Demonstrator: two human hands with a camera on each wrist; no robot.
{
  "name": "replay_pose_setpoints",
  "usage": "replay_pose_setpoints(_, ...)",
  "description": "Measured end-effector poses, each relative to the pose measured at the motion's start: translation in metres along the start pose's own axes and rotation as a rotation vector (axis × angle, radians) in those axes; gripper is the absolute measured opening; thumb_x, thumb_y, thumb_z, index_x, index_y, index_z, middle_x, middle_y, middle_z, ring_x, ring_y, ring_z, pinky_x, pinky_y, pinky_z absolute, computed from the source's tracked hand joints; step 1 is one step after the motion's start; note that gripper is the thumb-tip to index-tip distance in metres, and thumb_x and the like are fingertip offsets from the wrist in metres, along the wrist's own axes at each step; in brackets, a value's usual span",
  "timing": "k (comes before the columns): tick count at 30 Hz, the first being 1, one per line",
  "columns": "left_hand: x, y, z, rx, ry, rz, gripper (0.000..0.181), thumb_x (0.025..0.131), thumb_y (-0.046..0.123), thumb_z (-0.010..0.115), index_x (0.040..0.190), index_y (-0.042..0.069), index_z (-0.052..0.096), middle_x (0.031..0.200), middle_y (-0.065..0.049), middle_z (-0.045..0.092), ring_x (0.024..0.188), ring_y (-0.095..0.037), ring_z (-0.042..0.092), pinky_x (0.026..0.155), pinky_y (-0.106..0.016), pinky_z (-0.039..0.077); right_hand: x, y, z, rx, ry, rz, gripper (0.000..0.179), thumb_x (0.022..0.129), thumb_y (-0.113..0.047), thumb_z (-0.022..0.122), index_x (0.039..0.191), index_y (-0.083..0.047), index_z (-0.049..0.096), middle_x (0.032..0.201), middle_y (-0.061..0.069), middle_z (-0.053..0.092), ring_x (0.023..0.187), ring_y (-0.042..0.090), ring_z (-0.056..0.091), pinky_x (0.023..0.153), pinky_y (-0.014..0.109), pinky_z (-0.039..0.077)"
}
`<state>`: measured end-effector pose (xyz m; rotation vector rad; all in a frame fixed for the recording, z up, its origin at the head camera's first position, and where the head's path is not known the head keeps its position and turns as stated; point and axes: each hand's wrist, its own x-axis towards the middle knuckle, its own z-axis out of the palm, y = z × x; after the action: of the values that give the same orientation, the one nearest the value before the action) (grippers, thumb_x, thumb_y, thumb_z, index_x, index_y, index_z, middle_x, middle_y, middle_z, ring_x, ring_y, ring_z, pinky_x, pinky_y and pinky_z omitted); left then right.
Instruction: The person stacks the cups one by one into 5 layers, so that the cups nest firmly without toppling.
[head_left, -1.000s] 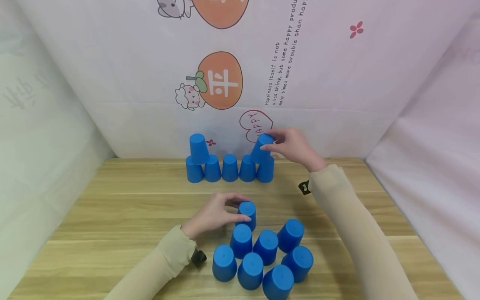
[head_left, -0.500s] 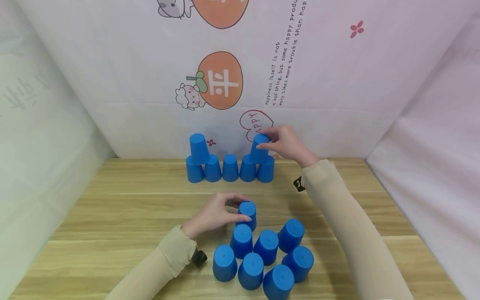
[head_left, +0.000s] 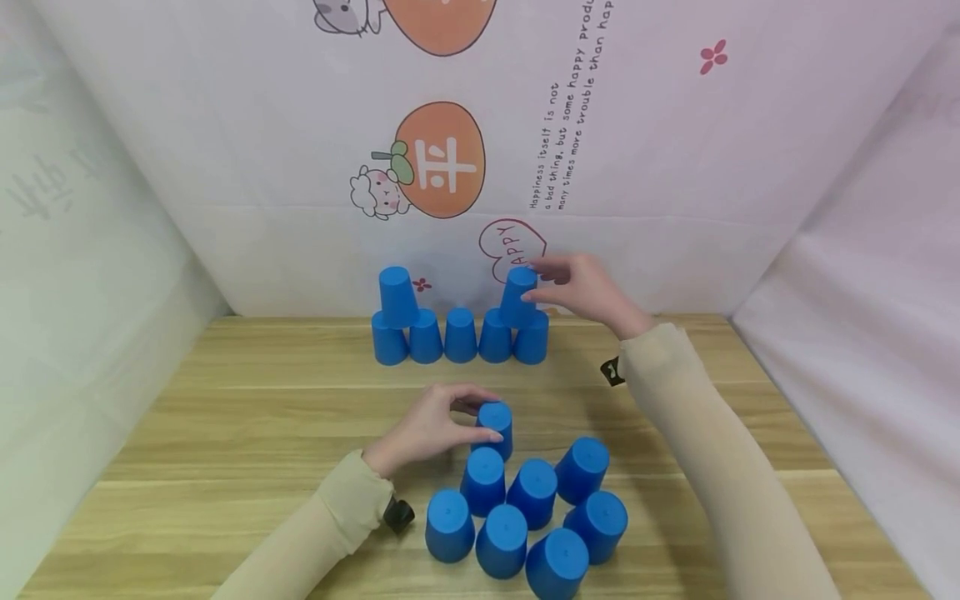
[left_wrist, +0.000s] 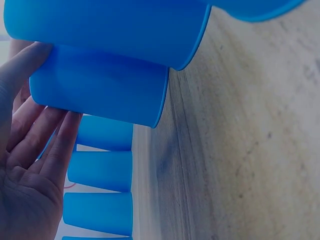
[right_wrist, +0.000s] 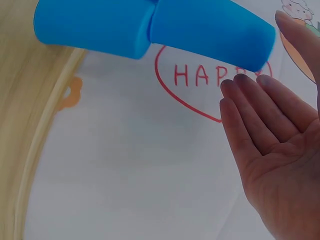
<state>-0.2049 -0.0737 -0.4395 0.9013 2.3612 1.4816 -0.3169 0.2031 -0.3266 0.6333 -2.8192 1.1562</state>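
Several blue cups stand upside down in a row (head_left: 461,337) at the back of the table. On top of this row, one cup (head_left: 398,296) sits at the left end and another cup (head_left: 517,300) at the right. My right hand (head_left: 588,292) is beside the upper right cup; in the right wrist view its fingers (right_wrist: 245,100) are spread, with a slight gap to the cup. Nearer the front, my left hand (head_left: 427,427) holds a blue cup (head_left: 498,418) between thumb and fingers. The left wrist view shows the same cup (left_wrist: 100,82) mouth down.
A group of upside-down blue cups (head_left: 532,492) stands close together at the front, just beyond the left hand's cup. A white printed cloth (head_left: 300,150) rises behind the wooden table (head_left: 262,417), and white cloth (head_left: 855,275) hangs at both sides.
My right hand set the upper right cup slightly further left on the row, then loosened its fingers and drew back to the right. The left hand has stayed on its cup.
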Motion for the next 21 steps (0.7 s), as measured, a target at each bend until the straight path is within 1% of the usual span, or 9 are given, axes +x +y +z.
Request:
replay_pose_setpoints(3,0.0,0.0,0.0,-0.002,0.001,0.003,0.055,0.086,0.036,0.084,0.131,0.007,0.068,0.118,0.008,0.071,0.105,-0.009,0.067,0.095,-0.044,0.054,-0.008,0.0,-0.005,-0.001,0.009,0.018,0.064,0.088,-0.038,0.081,0.141,-0.009,0.061,0.136,0.012,0.062,0.121,0.034,0.06,0.097,0.052,0.052)
replay_pose_setpoints(10,0.0,0.0,0.0,-0.004,0.003,0.002,0.055,0.086,0.036,0.084,0.131,0.007,0.068,0.118,0.007,0.071,0.105,-0.01,0.067,0.095,-0.046,0.054,-0.032,0.0,-0.015,0.0,-0.004,0.007,0.064,0.088,-0.044,0.08,0.14,-0.013,0.062,0.135,0.009,0.064,0.12,0.028,0.061,0.098,0.052,0.051)
replay_pose_setpoints(16,0.0,0.0,0.0,-0.006,0.003,0.003,0.055,0.086,0.036,0.084,0.13,0.007,0.068,0.119,0.007,0.071,0.105,-0.01,0.066,0.096,-0.047,0.054,-0.059,0.002,-0.018,-0.02,-0.044,0.026,0.062,0.088,-0.043,0.08,0.14,-0.015,0.063,0.135,0.008,0.064,0.122,0.031,0.061,0.096,0.054,0.052)
replay_pose_setpoints(21,0.0,0.0,0.0,-0.004,0.007,-0.004,0.054,0.086,0.035,0.085,0.13,0.008,0.068,0.119,0.007,0.07,0.105,-0.01,0.066,0.096,-0.047,0.053,-0.08,0.005,-0.018,-0.028,-0.09,0.039,0.068,0.086,-0.051,0.08,0.141,-0.015,0.062,0.136,0.008,0.063,0.123,0.032,0.06,0.096,0.055,0.052)
